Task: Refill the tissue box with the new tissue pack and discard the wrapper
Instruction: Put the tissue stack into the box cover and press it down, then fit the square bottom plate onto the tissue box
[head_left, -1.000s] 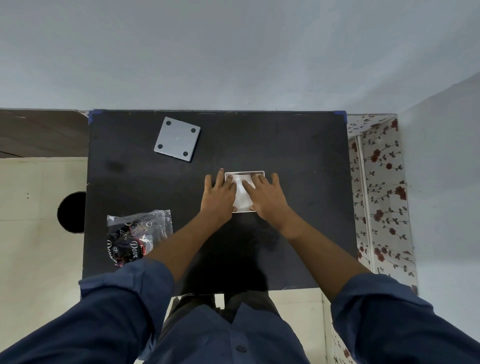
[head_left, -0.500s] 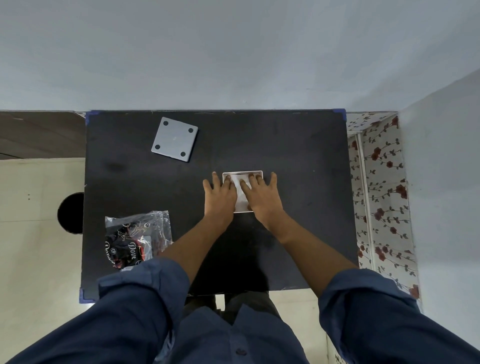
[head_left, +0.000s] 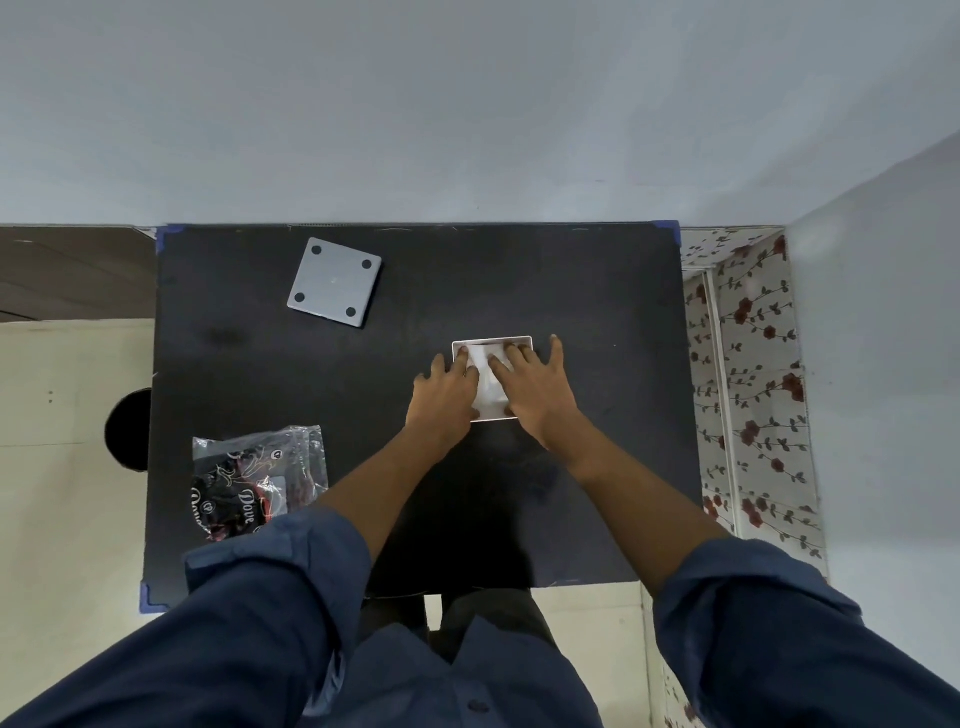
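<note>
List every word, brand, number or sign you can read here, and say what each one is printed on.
"Dove": white script on the crumpled clear and black plastic wrapper at the near left of the black table.
A second line of white script on the same wrapper: partly folded away, too cut off to read.
Small round logos on the wrapper: too small to read.
Grey square plate with four dark dots: no text visible.
White open tissue box: no text visible.

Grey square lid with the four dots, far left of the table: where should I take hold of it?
Probably by two opposite edges of the grey lid, from above. It lies flat on the black table, turned a little askew, apart from both the wrapper and the tissue box, so the fingers have room on every side. Angle the hand to match its turn.
</note>
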